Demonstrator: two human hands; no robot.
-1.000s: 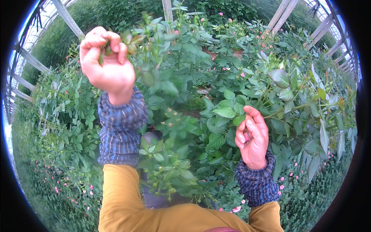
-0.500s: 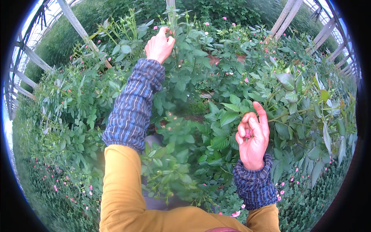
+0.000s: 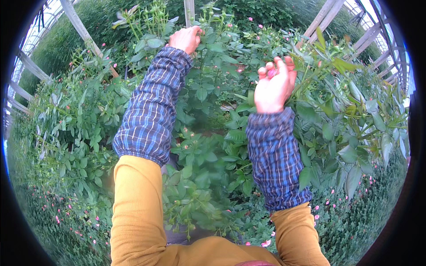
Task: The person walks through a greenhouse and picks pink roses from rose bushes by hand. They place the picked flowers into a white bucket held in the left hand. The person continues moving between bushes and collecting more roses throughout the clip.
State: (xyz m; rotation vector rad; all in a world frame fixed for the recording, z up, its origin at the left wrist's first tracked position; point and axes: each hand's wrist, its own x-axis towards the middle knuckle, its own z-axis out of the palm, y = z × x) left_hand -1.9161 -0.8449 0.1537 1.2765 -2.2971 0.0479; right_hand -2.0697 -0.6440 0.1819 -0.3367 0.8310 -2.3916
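My left hand (image 3: pixel 184 41) reaches far into the rose bushes, just before a wooden post. Its fingers are bent and closed among upper stems and leaves; the tips are partly hidden, so what they pinch cannot be told. My right hand (image 3: pixel 274 89) is raised palm up at the right of the middle, with curled fingers. Against those fingers lies a small pink rose bud (image 3: pixel 271 72). Leafy rose stems (image 3: pixel 319 84) stand right beside this hand. Both forearms wear plaid sleeve covers over yellow sleeves.
Rose bushes (image 3: pixel 88 128) with small pink blooms surround me. A leafy clump (image 3: pixel 195 177) rises close before my body. Wooden posts (image 3: pixel 82 31) slant at the far left, and others (image 3: pixel 321 20) at the far right. Larger leafy branches (image 3: pixel 355 133) reach in from the right.
My right hand has moved forward and slightly left, keeping the pink bud in its fingers. My left hand has shifted only a little at the same stems. The right-hand branches sway.
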